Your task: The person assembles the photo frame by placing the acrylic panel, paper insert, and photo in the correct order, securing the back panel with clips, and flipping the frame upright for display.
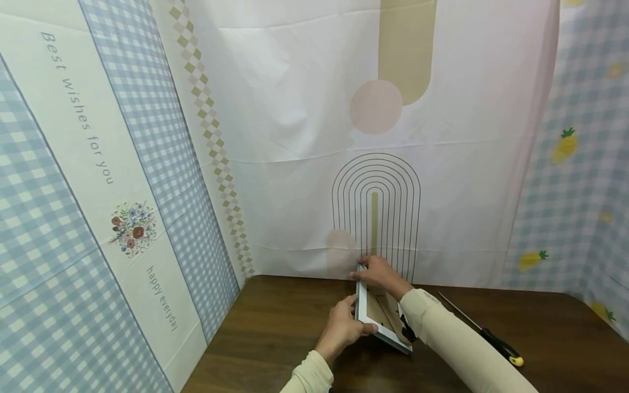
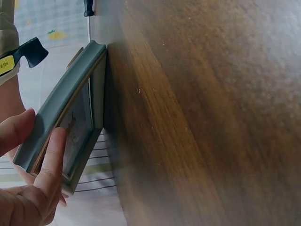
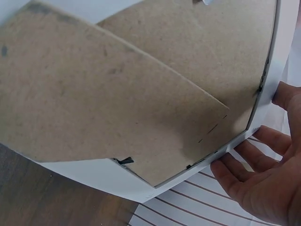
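A white-rimmed picture frame (image 1: pixel 362 303) is held tilted over the brown table, one edge low at the tabletop. Its brown backing board (image 3: pixel 221 52) and a stand flap (image 3: pixel 94 94) face the right wrist camera. My left hand (image 1: pixel 341 327) pinches the near left side, with thumb on the back rim and a finger on the front side. At the far end, my right hand (image 1: pixel 380 273) holds the rim near a corner, fingertips along its edge. In the left wrist view, the glazed front with a picture (image 2: pixel 77 127) shows partly.
A screwdriver (image 1: pixel 501 344) with a black and yellow handle lies on the table (image 1: pixel 265 338) at the right. A patterned white cloth (image 1: pixel 295 191) hangs behind the table, with checked cloths at both sides. A black bracket (image 2: pixel 33 52) sits at the right wrist.
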Motion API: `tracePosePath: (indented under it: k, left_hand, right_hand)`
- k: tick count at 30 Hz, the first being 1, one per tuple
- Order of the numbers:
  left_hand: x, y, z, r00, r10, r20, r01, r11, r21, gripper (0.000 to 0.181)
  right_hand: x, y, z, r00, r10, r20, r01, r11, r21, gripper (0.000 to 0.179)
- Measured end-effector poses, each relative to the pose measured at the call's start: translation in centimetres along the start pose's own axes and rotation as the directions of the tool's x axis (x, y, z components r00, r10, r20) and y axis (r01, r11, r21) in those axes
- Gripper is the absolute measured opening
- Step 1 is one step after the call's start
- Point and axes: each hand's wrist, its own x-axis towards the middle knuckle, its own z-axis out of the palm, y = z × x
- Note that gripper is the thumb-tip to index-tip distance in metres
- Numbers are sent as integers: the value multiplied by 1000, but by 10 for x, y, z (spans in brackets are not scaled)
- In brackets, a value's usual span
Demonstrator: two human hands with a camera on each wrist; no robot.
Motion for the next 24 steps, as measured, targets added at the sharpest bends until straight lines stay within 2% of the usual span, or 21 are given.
tracePosePath:
  k: [3,5,10,13,16,24]
  left_hand:
    - [1,0,1,1000,17,-19,-15,996,90,91]
    - [1,1,1,999,30,-28,-26,991,135,93]
    - [1,3,2,999,47,-16,-45,992,115,94]
    - [1,5,2,999,54,-11,-52,993,102,94]
    - [2,8,2,998,59,-6,-58,994,93,95]
    - [1,13,4,995,103,-8,-101,988,118,95]
  right_hand:
    - [8,15,5,1000,-19,6,19,1000,17,72]
    - [7,14,2,1000,-13,10,13,1000,10,72]
    - [-5,2,-10,1000,-31,-6,31,1000,5,70]
    - [-12,-4,-18,997,-71,-34,71,997,6,69]
    - [-19,-13,-28,997,-71,-36,72,997,24,67]
    - [-5,4,-25,996,-43,-83,48,997,64,62]
